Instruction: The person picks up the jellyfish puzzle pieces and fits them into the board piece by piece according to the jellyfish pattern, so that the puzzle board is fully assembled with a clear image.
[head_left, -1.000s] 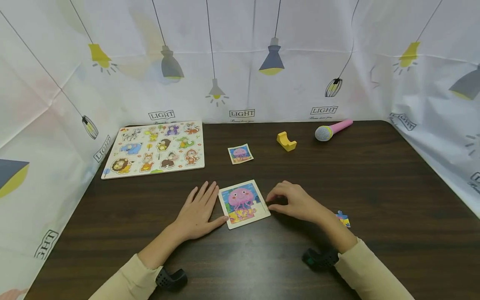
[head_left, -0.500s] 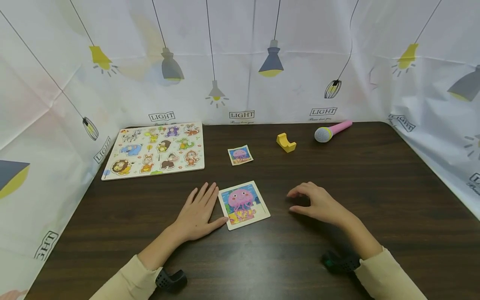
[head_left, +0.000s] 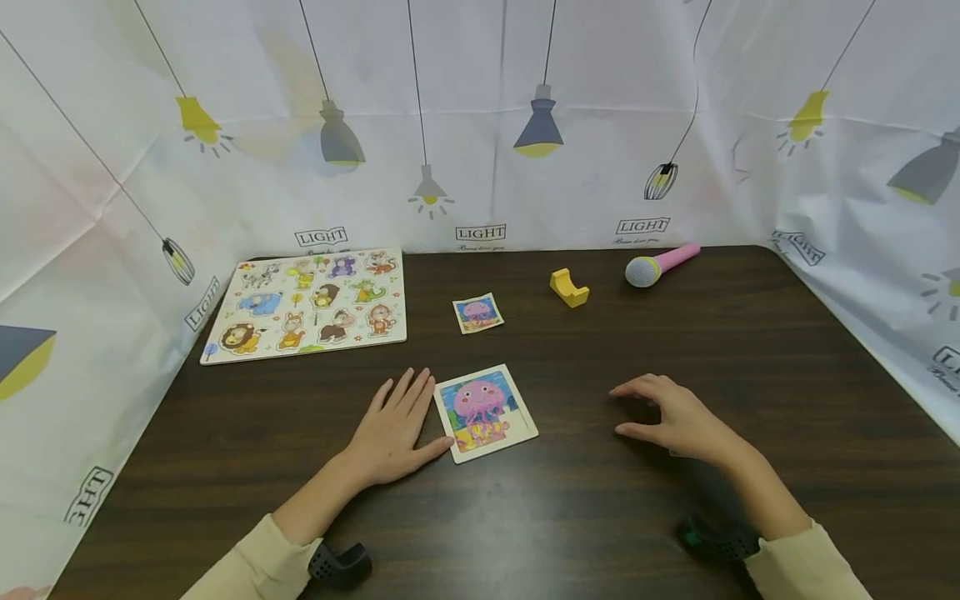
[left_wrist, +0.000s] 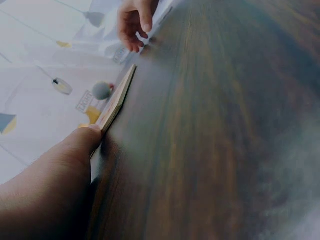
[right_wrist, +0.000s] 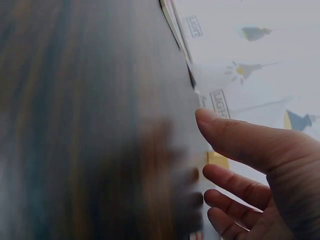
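A square jellyfish puzzle (head_left: pixel 480 408) in a pale frame lies at the middle of the table, with a bare pale patch at its lower right corner. My left hand (head_left: pixel 390 433) rests flat beside it, fingers spread, thumb touching the frame's lower left edge. In the left wrist view the thumb lies against the puzzle frame's edge (left_wrist: pixel 117 102). My right hand (head_left: pixel 675 417) hovers over the table to the right, thumb and fingers apart and loosely bent, holding nothing. Only a pale sliver shows under that hand's wrist; the rest of whatever lies there is hidden.
An animal peg board (head_left: pixel 307 304) lies at the back left. Behind the puzzle is a small jellyfish picture card (head_left: pixel 477 313). Farther right are a yellow curved block (head_left: pixel 569 288) and a pink toy microphone (head_left: pixel 660 266). A white lamp-print curtain (head_left: pixel 480 125) hangs behind the table.
My right hand has moved right, away from the puzzle frame's edge, and now covers the spot where a small blue and yellow puzzle piece showed. The left hand stays in place.
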